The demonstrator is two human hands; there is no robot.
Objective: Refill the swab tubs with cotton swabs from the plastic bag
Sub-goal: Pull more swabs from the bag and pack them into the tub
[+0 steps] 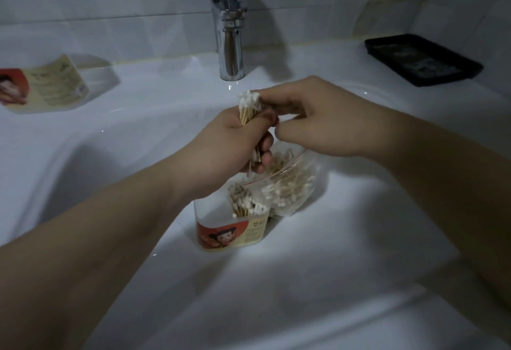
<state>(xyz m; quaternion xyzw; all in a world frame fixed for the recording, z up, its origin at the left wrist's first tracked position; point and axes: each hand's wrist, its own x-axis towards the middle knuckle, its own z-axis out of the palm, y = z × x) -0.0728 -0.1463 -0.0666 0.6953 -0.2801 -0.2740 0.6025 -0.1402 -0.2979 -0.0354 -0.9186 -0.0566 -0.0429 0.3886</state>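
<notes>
Cotton swabs (249, 106) could easily get away from me here: the bundle is loose and sits well above the swab tub (232, 228), so if my grip slackens, or I tug the heads unevenly, sticks may slide out the bottom and scatter into the sink (138, 134) rather than the tub. I can't tell whether the basin is wet, but it lies right under the faucet (229, 31), and any swab landing there would probably be spoiled. The tub's opening is narrow and already holds swabs on one side, so a splayed bundle might catch on its rim. My left hand (237, 139) is curled in a fist round the middle of the bundle, with cotton heads poking out above and below. My right hand (312, 117) has its fingers bent, pinching the top heads. The plastic bag (293, 192), holding more swabs, leans against the tub's right side; a second tub (47, 87) lies well apart on the left ledge.
</notes>
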